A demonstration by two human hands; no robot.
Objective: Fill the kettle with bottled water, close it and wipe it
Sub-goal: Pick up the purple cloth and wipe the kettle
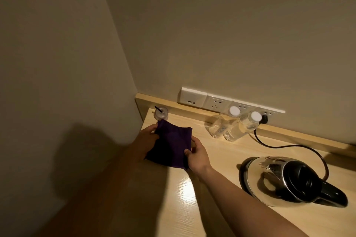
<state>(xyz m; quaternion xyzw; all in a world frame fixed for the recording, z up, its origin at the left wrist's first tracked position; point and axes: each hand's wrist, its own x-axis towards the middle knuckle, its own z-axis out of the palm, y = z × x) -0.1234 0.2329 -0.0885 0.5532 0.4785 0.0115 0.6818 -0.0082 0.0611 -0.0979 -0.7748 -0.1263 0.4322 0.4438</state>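
A folded dark purple cloth [170,145] lies at the left end of the wooden counter [215,159]. My left hand [147,136] grips its far left edge and my right hand [196,157] pinches its near right corner. The steel kettle [285,177] with a black lid and handle stands on the right, lid down. Two clear water bottles [229,124] with white caps stand by the back wall, between the cloth and the kettle. Neither hand touches the kettle or the bottles.
A small capped cup with a dark straw [160,112] sits in the back left corner, just behind the cloth. A row of wall sockets [215,103] runs above the counter's back ledge. The kettle's black cord [289,147] loops from a plug behind the bottles.
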